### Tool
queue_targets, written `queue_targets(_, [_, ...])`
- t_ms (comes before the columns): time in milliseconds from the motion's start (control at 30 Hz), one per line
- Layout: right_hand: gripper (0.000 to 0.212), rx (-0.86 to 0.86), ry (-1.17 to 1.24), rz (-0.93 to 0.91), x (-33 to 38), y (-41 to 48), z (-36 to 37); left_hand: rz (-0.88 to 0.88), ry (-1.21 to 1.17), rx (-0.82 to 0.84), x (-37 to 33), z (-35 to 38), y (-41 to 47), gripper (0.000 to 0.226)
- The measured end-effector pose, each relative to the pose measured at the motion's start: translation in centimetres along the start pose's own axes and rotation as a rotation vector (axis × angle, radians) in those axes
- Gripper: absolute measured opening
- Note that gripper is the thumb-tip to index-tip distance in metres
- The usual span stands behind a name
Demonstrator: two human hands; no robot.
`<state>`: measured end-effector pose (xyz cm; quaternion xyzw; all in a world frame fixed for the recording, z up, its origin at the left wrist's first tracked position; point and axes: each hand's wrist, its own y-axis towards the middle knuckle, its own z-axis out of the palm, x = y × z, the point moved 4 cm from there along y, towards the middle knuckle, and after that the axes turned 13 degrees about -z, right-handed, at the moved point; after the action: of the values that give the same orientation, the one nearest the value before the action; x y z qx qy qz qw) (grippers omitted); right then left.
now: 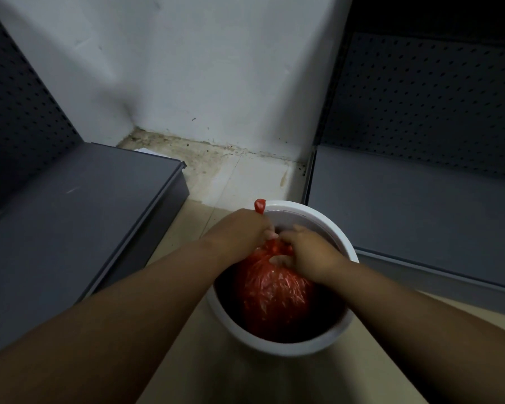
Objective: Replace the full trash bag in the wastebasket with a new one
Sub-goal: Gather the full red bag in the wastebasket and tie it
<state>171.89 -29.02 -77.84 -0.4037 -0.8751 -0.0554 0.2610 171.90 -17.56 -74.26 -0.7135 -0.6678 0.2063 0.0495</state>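
Both hands pinch the gathered neck of the red bag, which sits in the white bin.

A round white wastebasket (340, 237) stands on the pale floor (239, 182) in a corner btwn 2 dark grey shelf units — 1 shelf (79, 205) at left, 1 (414, 205) at right, both w/ perforated back panels. The full red trash bag (274, 298) is inside the basket, bulging, crinkled, its top bunched up. The left hand (242, 228) is closed around the twisted neck; a red tail of plastic (260, 205) sticks up past the knuckles, over the far rim. The right hand (309, 252) grips the same neck just beside it, fingers curled into the plastic — the 2 hands touch. White wall (201, 68) behind, grime along its base.
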Motion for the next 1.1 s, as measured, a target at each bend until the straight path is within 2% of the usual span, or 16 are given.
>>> queue_targets(167, [0.014, -0.018, -0.005, 0.028, -0.3, 0.5, 0.0, 0.049, 0.057, -0.029, 0.0, -0.2, -0.3, 0.03])
queue_targets(233, [0.011, 0.001, -0.029, 0.019, -0.2, 0.8, 0.0, 0.047, -0.108, -0.058, 1.2, -0.3, -0.4, 0.028])
queue_targets(300, [0.006, -0.004, -0.036, 0.02, 0.0, 0.8, -0.3, 0.029, -0.386, -0.192, 3.0, -0.8, -0.5, 0.031])
queue_targets(333, [0.002, -0.013, -0.029, 0.028, -0.1, 0.8, -0.3, -0.022, -0.512, -0.294, 4.1, -1.2, -0.4, 0.036])
queue_targets(400, [0.005, -0.025, -0.018, 0.041, -0.2, 0.7, -0.4, -0.246, -0.624, -0.43, 6.7, -1.4, 0.0, 0.045])
queue_targets(467, [0.008, -0.023, -0.01, 0.052, -0.2, 0.7, -0.3, -0.47, -0.525, -0.366, 8.5, -0.9, 0.4, 0.046])
queue_targets(500, [0.009, -0.018, -0.008, 0.054, -0.1, 0.7, -0.4, -0.51, -0.469, -0.28, 8.7, -0.4, 0.5, 0.043])
queue_targets(567, [0.007, -0.008, -0.008, 0.059, -0.2, 0.7, -0.4, -0.499, -0.476, -0.124, 8.5, 0.4, 0.3, 0.036])
queue_targets(633, [0.004, 0.0, 0.0, 0.065, -0.3, 0.7, -0.5, -0.496, -0.59, -0.055, 8.4, 1.0, -0.1, 0.032])
queue_targets(700, [0.006, 0.009, 0.003, 0.072, -0.4, 0.8, -0.6, -0.507, -0.7, -0.043, 8.6, 1.4, -0.1, 0.026])
queue_targets(800, [0.006, 0.031, 0.005, 0.09, -0.5, 0.7, -0.8, -0.515, -0.731, -0.032, 8.7, 1.5, 0.4, 0.021])
queue_targets(1100, [0.014, 0.008, 0.04, 0.149, 1.5, -0.9, -7.0, -0.563, -0.559, -0.031, 8.2, -0.4, 1.4, 0.024])
